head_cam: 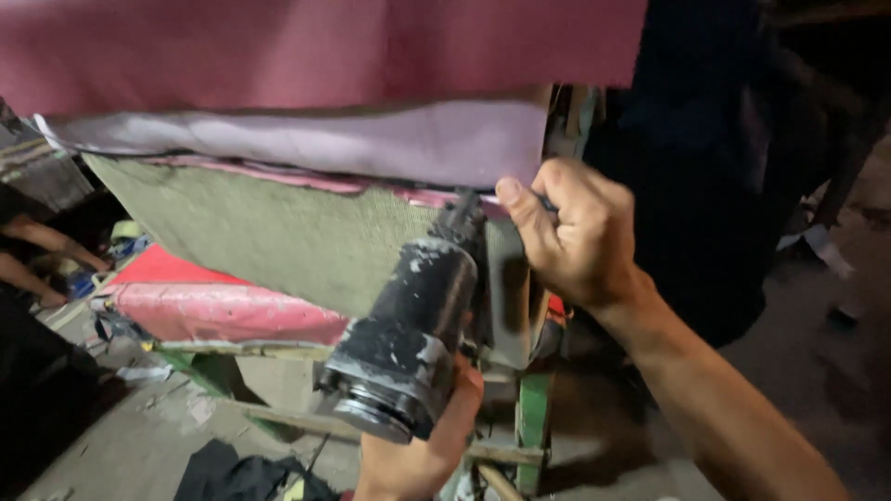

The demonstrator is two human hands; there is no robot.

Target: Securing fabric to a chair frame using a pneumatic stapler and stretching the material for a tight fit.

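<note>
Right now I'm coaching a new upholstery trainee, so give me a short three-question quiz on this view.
1. True or false: the left hand holds the black, paint-chipped power tool from below.
2. What does the right hand pinch? A) a green frame post B) the edge of the pink fabric C) a hammer
3. Fill in: the tool's nose points at the ____ backing panel beneath the pink layers.

Key: 1 true. 2 B. 3 grey-green, coarse woven.
</note>
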